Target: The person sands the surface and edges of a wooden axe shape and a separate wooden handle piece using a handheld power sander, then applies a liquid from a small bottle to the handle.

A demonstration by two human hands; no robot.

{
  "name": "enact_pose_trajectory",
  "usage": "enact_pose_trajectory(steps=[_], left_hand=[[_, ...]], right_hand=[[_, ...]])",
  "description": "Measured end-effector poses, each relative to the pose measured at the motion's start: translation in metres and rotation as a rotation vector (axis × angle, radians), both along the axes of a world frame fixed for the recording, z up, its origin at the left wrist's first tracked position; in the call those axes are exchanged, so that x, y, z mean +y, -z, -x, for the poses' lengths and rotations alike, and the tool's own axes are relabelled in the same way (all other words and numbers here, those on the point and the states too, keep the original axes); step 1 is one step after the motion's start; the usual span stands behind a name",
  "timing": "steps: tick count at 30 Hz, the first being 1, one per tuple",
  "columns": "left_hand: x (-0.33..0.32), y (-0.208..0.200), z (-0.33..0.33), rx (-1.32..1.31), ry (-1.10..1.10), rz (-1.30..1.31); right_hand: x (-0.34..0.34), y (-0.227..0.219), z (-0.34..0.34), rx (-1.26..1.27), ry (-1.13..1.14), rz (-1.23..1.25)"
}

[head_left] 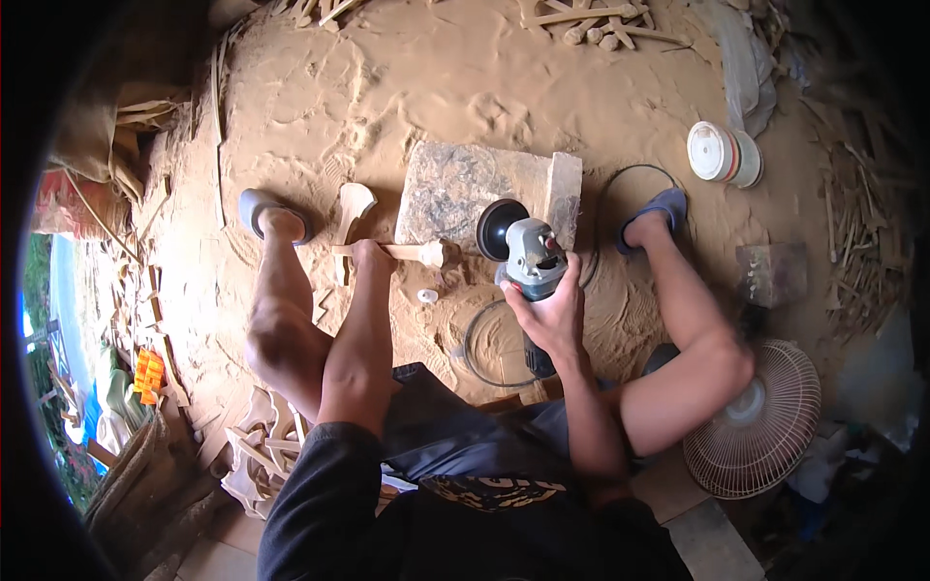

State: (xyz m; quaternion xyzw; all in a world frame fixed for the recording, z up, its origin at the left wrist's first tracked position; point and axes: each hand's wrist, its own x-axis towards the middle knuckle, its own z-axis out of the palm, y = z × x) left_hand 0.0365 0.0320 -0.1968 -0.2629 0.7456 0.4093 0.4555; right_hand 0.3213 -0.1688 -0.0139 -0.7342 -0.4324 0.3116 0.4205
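My right hand (554,315) is closed round the body of an angle grinder (531,254). The grinder's round black disc (502,229) faces left, over the lower edge of a worn stone block (465,179). My left hand (372,254) grips a pale carved wooden piece (417,254) with a knobbed end, which points right toward the disc with a gap between them. Just above that hand is a flared pale wooden part (356,203); whether it belongs to the same piece I cannot tell. A small white object (427,295) lies on the sand below the knob.
A black cable (469,334) loops on the sandy floor near the grinder. To the right are a white tub (712,152), a brown block (771,274) and a round caged fan (751,421). Wooden pieces (263,445) are heaped at lower left, others (605,21) at the far edge.
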Motion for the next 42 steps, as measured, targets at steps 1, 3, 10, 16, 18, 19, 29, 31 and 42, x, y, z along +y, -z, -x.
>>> enact_pose_trajectory(steps=[1, 3, 10, 16, 18, 19, 29, 31, 42], left_hand=[[-0.001, -0.005, 0.002, 0.013, 0.041, -0.007], [-0.002, -0.013, 0.005, 0.041, 0.096, -0.009], [-0.003, -0.018, 0.017, 0.104, 0.199, 0.028], [0.003, 0.001, 0.015, 0.091, 0.302, 0.121], [0.004, 0.018, 0.017, 0.044, 0.299, 0.153], [0.007, 0.031, 0.026, 0.011, 0.291, 0.178], [0.007, 0.007, 0.012, 0.020, -0.140, -0.080], [0.011, -0.025, 0.006, 0.234, -0.094, -0.338], [0.029, -0.106, -0.023, 0.649, 0.122, -0.857]], right_hand=[[0.000, -0.003, 0.006, 0.021, -0.044, 0.006], [-0.004, 0.004, 0.018, 0.098, -0.092, 0.009], [-0.026, 0.029, 0.050, 0.038, -0.183, -0.045], [-0.031, 0.036, 0.050, -0.211, -0.095, -0.057], [-0.035, 0.032, 0.047, -0.269, -0.150, -0.007], [-0.036, 0.029, 0.048, -0.313, -0.206, 0.032], [-0.034, 0.022, 0.039, -0.299, -0.036, -0.027], [-0.030, 0.008, 0.039, -0.169, 0.030, -0.072], [-0.016, 0.004, 0.030, -0.196, -0.061, 0.207]])
